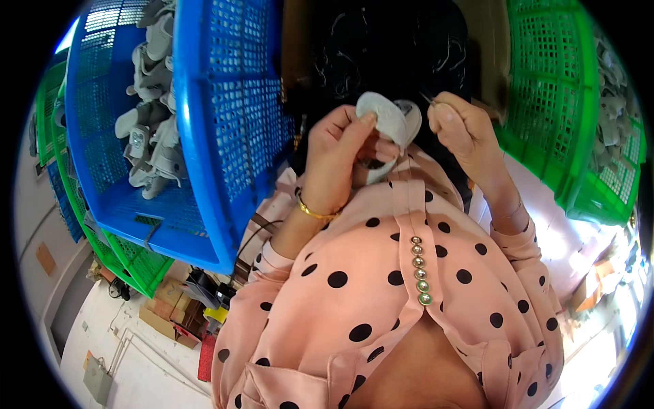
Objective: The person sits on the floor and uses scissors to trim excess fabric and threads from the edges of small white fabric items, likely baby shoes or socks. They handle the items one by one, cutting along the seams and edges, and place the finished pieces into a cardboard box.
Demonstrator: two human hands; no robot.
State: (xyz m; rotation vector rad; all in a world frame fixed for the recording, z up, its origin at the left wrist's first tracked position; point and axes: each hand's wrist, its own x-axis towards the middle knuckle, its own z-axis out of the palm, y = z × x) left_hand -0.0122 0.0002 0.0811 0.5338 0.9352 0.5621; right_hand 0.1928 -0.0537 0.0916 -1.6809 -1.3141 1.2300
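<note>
Her left hand [340,146] has a firm grip on a small grey fabric piece [388,119], thumb on top. Just right of that grip, the right hand [463,129] pinches a thin needle [428,99]. A blue basket [204,123] sits left.

A small pale grey shoe upper [388,123], soft and curved, is held up in front of the chest, its rounded toe end uppermost and its inner side folded open to the right. A thin dark needle [427,98] points at its right edge.
</note>
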